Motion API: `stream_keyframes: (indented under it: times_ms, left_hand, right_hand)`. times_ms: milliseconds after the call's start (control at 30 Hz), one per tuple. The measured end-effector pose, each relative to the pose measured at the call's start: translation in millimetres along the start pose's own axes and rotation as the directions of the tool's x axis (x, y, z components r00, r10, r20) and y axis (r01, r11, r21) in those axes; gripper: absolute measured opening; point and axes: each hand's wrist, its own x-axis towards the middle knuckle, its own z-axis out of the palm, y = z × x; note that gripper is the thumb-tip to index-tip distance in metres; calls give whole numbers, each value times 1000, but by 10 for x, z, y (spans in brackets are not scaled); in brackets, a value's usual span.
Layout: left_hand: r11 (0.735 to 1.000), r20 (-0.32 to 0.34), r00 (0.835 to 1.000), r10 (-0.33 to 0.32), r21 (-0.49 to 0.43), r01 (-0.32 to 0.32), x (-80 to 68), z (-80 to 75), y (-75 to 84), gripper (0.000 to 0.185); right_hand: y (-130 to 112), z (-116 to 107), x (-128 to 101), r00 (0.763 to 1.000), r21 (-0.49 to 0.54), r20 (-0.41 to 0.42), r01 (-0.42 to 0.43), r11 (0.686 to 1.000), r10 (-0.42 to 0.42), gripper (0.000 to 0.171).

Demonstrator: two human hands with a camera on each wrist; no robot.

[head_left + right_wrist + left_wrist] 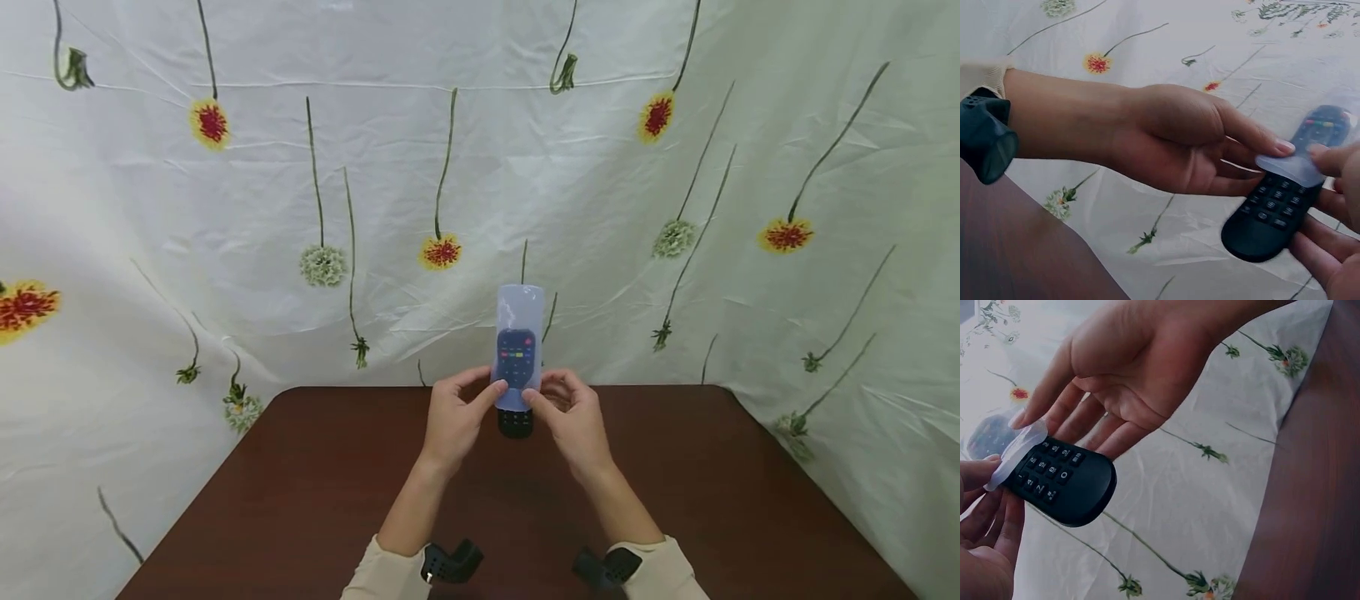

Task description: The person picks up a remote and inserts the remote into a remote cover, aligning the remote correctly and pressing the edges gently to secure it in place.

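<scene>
A black remote control [516, 423] is partly inside a translucent bluish sleeve [520, 304], held upright above the table. Its lower end with white-marked number keys sticks out of the sleeve's mouth, while coloured buttons show through the film. My left hand [452, 423] pinches the sleeve's left edge near the mouth, thumb in front and fingers behind. On the opposite edge my right hand [576, 425] does the same. In the left wrist view, the film's rim [1019, 453] crosses the remote just above the keys. The fingers behind the remote are partly hidden.
Below the hands lies a dark brown tabletop [337, 500]. Behind and beside it hangs a pale cloth [390, 183] printed with flowers. Each wrist bears a black camera, one on the left [452, 562] and one on the right [607, 568].
</scene>
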Motion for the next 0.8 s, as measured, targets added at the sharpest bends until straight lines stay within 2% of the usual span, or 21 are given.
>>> stream_keyframes:
  times_ms: [100,133,200,267,367,600,800]
  left_hand:
    - [1000,1,1000,-3,-15,3,3,-12,3,21]
    - [1000,-5,1000,-8,-21,7,0,-16,6,22]
    - [999,-17,1000,-19,-28,18,-3,-25,10,22]
    - [999,-27,999,-30,-29,29,-8,-32,12,22]
    - [999,-22,999,-46,-23,45,-8,-39,-3,23]
    - [999,1,999,-50,-6,50,0,-40,-29,24]
    - [999,29,999,-40,29,39,1,-49,-29,24]
  right_hand:
    - [34,-63,7,986,-115,159,-25,993,44,40]
    - [49,-74,8,975,-157,216,-28,987,62,45]
    - [81,-81,11,943,-173,317,-50,984,103,49]
    - [115,-74,17,918,-167,374,-72,983,131,49]
    - [143,-50,13,905,-102,398,-120,988,151,44]
    - [134,-10,9,916,-42,375,-136,990,141,43]
    - [111,-5,10,923,-29,361,-131,991,132,40]
